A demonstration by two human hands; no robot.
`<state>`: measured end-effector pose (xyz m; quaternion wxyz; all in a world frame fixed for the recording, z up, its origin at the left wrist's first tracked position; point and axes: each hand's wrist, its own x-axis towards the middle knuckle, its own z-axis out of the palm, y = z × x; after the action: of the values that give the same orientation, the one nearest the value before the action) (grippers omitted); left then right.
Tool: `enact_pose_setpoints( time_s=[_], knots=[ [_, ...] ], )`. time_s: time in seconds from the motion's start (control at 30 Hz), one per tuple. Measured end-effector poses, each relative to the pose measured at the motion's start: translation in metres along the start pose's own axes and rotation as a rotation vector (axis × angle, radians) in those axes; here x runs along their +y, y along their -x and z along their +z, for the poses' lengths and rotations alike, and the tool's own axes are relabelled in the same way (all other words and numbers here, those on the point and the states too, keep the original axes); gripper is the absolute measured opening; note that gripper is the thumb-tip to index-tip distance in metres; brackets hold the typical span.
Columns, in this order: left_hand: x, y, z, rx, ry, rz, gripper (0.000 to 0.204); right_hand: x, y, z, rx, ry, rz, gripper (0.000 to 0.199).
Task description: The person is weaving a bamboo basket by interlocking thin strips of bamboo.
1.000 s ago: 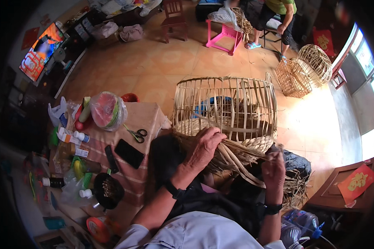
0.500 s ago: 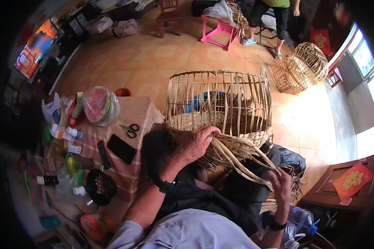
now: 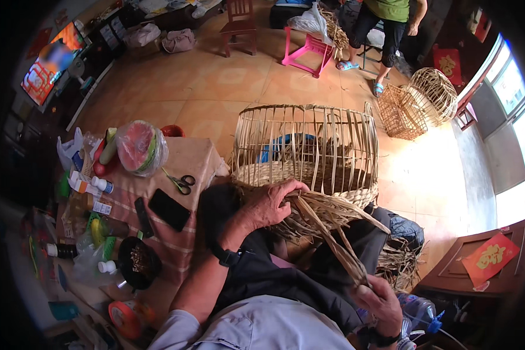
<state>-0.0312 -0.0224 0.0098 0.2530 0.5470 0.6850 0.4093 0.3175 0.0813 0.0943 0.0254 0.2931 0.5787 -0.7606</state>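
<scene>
A half-woven basket (image 3: 306, 146) rests across my lap, its tall bare ribs rising above a woven straw base. My left hand (image 3: 268, 205) is closed over the near edge of the weave, gripping the straw strands where they leave the basket. From there a bundle of long flat straw strands (image 3: 339, 248) runs down to the right. My right hand (image 3: 382, 304) pinches the ends of this bundle, low beside my right thigh. The strands look fairly taut between both hands. The fingertips of my left hand are partly hidden by the straw.
On the left, a cloth-covered table (image 3: 186, 151) holds scissors (image 3: 184, 184), a black phone (image 3: 170, 210), wrapped watermelon (image 3: 139, 149) and bottles. Loose straw (image 3: 401, 262) lies by my right knee. Finished-looking baskets (image 3: 403, 112) and a person (image 3: 385, 35) are at the far right.
My right hand has moved down toward me, drawing the strands into a narrower bundle. My left hand stays at the weave. The far person's foot has shifted.
</scene>
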Motion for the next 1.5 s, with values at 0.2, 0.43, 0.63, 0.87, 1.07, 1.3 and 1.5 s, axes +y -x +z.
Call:
enact_pose_setpoints(
  time_s=[0.2,0.43,0.63,0.87,1.07,1.3,1.5],
  knots=[
    [0.002,-0.002,-0.003,0.011,-0.066,0.137,0.040,-0.028,-0.007,0.016,-0.048,-0.550,-0.424,0.030],
    [-0.001,-0.006,0.016,0.160,-0.033,0.046,0.023,-0.042,-0.016,-0.015,-0.271,-0.743,-0.770,0.046],
    [-0.005,-0.007,0.027,0.294,-0.009,-0.008,0.016,-0.041,-0.078,-0.002,0.172,-0.240,-0.515,0.026],
    [-0.021,-0.014,0.040,0.406,-0.053,0.033,0.012,-0.045,-0.197,0.020,0.273,0.104,-0.417,0.027],
    [-0.006,-0.007,0.056,0.019,-0.402,-0.343,0.049,-0.058,-0.254,-0.001,0.396,-0.076,-0.364,0.023],
    [0.013,-0.014,0.082,0.303,-0.780,-0.208,0.092,-0.079,-0.260,0.018,0.188,0.415,-0.574,0.013],
    [-0.010,-0.008,0.091,0.419,-0.626,0.017,0.079,-0.056,-0.256,0.024,0.443,1.432,-0.812,0.019]
  ],
)
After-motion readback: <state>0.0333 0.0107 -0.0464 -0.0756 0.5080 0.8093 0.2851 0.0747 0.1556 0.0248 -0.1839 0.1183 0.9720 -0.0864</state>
